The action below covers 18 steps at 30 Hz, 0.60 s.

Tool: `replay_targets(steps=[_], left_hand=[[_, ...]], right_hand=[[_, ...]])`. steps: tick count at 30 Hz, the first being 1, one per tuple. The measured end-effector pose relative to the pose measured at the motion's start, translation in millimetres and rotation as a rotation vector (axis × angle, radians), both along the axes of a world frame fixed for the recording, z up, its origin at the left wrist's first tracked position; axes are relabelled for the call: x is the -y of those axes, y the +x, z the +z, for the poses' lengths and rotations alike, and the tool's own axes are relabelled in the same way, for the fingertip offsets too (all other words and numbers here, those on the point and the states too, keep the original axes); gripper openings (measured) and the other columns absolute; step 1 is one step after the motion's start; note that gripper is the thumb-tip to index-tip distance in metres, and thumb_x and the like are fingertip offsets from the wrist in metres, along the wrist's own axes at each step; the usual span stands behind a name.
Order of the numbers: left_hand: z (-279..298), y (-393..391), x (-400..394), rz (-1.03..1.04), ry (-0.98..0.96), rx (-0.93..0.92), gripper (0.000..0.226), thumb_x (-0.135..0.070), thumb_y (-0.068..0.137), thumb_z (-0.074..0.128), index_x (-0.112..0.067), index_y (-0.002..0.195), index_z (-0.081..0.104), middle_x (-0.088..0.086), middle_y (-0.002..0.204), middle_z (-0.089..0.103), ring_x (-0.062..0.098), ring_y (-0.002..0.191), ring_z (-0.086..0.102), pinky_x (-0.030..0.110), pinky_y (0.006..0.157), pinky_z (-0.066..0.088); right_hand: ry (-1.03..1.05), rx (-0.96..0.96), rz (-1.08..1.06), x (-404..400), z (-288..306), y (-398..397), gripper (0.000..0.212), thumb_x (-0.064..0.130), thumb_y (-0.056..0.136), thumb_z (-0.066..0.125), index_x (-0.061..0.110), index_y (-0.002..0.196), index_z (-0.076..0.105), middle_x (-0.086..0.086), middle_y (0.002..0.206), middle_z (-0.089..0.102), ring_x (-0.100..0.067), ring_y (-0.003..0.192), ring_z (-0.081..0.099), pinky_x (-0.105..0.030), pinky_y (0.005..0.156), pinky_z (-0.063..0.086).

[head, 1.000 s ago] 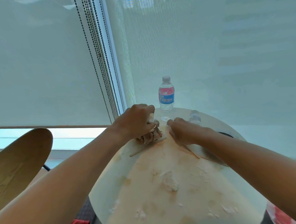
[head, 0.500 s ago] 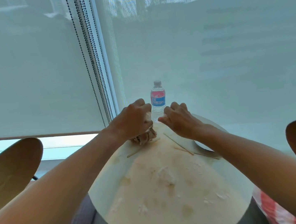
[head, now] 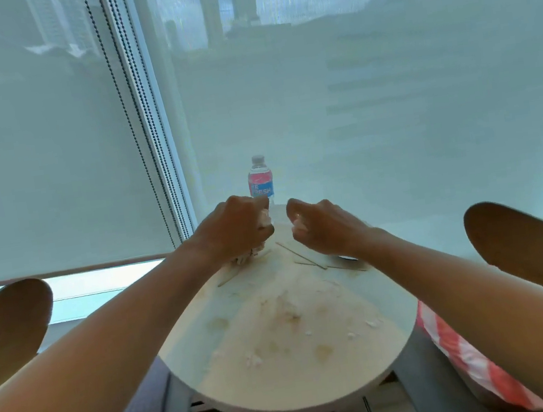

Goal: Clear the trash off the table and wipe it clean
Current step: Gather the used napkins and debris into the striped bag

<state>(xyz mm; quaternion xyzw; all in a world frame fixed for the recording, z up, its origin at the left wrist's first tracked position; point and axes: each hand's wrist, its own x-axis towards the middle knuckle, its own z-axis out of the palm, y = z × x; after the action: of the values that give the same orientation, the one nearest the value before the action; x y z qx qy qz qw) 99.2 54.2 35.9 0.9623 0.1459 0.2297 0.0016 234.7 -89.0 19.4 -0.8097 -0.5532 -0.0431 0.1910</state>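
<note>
A round white table point(head: 185, 352) carries brown stains, small white paper scraps point(head: 287, 307) and thin wooden sticks point(head: 300, 255). My left hand point(head: 235, 228) grips a bunch of crumpled paper trash point(head: 265, 220) at the far side, with more of it poking out below the fist. Just right of it my right hand point(head: 321, 227) hovers with curled fingers pinching a small white scrap point(head: 298, 226). Between and behind the hands stands a water bottle point(head: 260, 181) with a pink and blue label.
Two wooden chair backs flank the table, one at the left point(head: 7, 330) and one at the right point(head: 531, 251). A window with a roller blind and bead chains point(head: 134, 120) rises directly behind. Red and white cloth point(head: 466, 356) lies below the right arm.
My right hand lifted off the table and moved toward the left hand, now pinching a small scrap. The left hand rose a little with its trash. The camera tilted up.
</note>
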Motion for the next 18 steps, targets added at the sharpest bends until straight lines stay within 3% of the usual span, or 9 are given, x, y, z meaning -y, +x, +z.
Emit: replay_targets(steps=[2, 4, 7, 11, 15, 18], left_hand=[[-1.0, 2.2, 10.2, 0.000, 0.018, -0.006, 0.020, -0.034, 0.085, 0.055, -0.014, 0.088, 0.055, 0.012, 0.079, 0.067, 0.036, 0.070, 0.064, 0.035, 0.061, 0.048], [-2.0, 5.7, 21.0, 0.002, 0.011, 0.005, 0.025, -0.042, 0.088, 0.054, -0.018, 0.088, 0.056, 0.013, 0.083, 0.067, 0.037, 0.073, 0.064, 0.037, 0.064, 0.051], [-2.9, 15.2, 41.0, -0.065, 0.006, -0.012, 0.035, -0.052, 0.089, 0.037, -0.020, 0.086, 0.052, 0.008, 0.080, 0.063, 0.032, 0.070, 0.061, 0.040, 0.063, 0.053], [-4.6, 38.1, 67.7, -0.218, -0.105, -0.048, 0.026, -0.041, 0.091, 0.027, -0.019, 0.082, 0.039, 0.003, 0.077, 0.054, 0.028, 0.067, 0.054, 0.042, 0.060, 0.047], [-13.3, 72.7, 96.1, -0.294, -0.196, -0.101, 0.028, -0.045, 0.090, 0.023, -0.022, 0.089, 0.037, 0.007, 0.085, 0.045, 0.029, 0.071, 0.052, 0.051, 0.071, 0.049], [-15.5, 103.4, 126.2, -0.282, -0.154, -0.162, 0.032, -0.043, 0.094, 0.027, -0.017, 0.103, 0.043, 0.007, 0.100, 0.048, 0.028, 0.085, 0.054, 0.047, 0.082, 0.050]], right_hand=[[-0.013, 0.026, -0.032, 15.3, 4.6, -5.9, 0.018, 0.038, 0.100, 0.049, 0.021, 0.106, 0.051, 0.002, 0.085, 0.055, -0.028, 0.074, 0.054, -0.034, 0.064, 0.041], [-0.028, 0.021, -0.073, 30.6, 7.6, -8.7, 0.029, 0.044, 0.103, 0.040, 0.019, 0.108, 0.055, 0.007, 0.079, 0.046, -0.025, 0.076, 0.050, -0.034, 0.066, 0.036], [-0.040, -0.051, -0.112, 54.5, 6.1, -2.2, 0.021, 0.035, 0.102, 0.030, 0.019, 0.101, 0.042, 0.003, 0.072, 0.044, -0.031, 0.074, 0.052, -0.037, 0.059, 0.031], [-0.048, -0.118, -0.171, 86.2, 5.4, 17.8, 0.015, 0.033, 0.099, 0.030, 0.019, 0.100, 0.031, -0.010, 0.073, 0.054, -0.032, 0.064, 0.049, -0.038, 0.056, 0.031], [-0.089, -0.172, -0.206, 126.9, 1.6, 49.1, 0.013, 0.033, 0.098, 0.030, 0.020, 0.097, 0.028, -0.013, 0.078, 0.055, -0.035, 0.071, 0.051, -0.043, 0.061, 0.037], [-0.107, -0.253, -0.223, 160.9, -6.1, 78.1, 0.012, 0.029, 0.098, 0.033, 0.018, 0.096, 0.029, -0.014, 0.083, 0.055, -0.033, 0.075, 0.050, -0.046, 0.067, 0.039]])
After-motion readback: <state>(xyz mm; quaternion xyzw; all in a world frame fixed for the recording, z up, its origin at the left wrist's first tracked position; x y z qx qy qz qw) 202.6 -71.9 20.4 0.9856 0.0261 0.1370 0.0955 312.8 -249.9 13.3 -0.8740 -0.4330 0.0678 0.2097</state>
